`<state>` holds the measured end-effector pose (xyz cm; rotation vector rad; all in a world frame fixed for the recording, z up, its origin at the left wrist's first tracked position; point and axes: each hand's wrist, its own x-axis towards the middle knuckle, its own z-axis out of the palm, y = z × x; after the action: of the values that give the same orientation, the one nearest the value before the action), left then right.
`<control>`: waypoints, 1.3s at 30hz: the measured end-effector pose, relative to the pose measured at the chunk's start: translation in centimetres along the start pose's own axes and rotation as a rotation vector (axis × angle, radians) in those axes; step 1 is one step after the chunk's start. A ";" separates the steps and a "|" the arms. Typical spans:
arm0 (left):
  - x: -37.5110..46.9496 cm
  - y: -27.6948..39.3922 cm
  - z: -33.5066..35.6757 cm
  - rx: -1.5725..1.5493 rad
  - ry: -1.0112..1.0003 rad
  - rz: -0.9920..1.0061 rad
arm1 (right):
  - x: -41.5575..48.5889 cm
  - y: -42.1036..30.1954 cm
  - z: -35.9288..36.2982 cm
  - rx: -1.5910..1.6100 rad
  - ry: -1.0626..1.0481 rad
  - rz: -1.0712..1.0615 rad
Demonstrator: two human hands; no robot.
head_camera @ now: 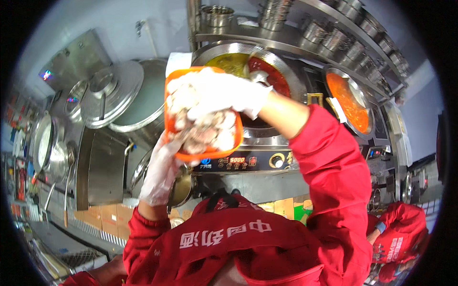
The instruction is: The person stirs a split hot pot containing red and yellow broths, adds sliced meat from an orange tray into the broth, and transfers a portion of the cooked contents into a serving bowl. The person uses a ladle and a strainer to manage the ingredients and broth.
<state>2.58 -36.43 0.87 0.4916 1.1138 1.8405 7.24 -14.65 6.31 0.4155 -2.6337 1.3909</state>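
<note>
An orange plastic container (207, 155) of pale, raw-looking meat pieces (205, 135) is held up before me. My left hand (162, 171), in a thin translucent glove, grips its near left side. My right hand (229, 92), gloved too, reaches across the top onto the pieces. Glare hides its fingertips, so whether it grasps any is unclear. Just behind the container sits a wide steel pot (298, 77), partly covered by it and my right arm. Yellow-green liquid (229, 64) and red liquid (277, 74) fill separate parts of this pot. A ladle (259, 77) rests in the pot.
Left stands a large stockpot (152, 85) with a metal lid (125, 85) partly over it. A pan of orange-red food (345, 100) is at right. Steel pots (218, 16) line the back shelf (250, 34). A lit control panel (247, 162) fronts the cooker. Another person (400, 232) is at lower right.
</note>
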 end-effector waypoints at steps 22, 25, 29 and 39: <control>-1.0 -1.9 1.4 -0.143 -0.001 0.041 | -0.4 2.3 -0.2 -0.460 0.091 0.127; -1.4 -1.9 0.6 -0.185 -0.003 0.010 | 0.2 3.1 -0.2 -0.493 0.066 0.145; -1.5 -2.0 -0.2 -0.165 -0.049 0.057 | 0.9 4.0 -1.4 0.109 0.080 -0.010; -2.3 -2.1 -0.7 -0.111 0.094 0.073 | 0.2 3.0 -9.4 0.455 0.250 0.276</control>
<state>4.28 -38.35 -1.04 0.3888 1.0609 1.9948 6.05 -5.29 9.32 -0.0857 -2.2249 1.9874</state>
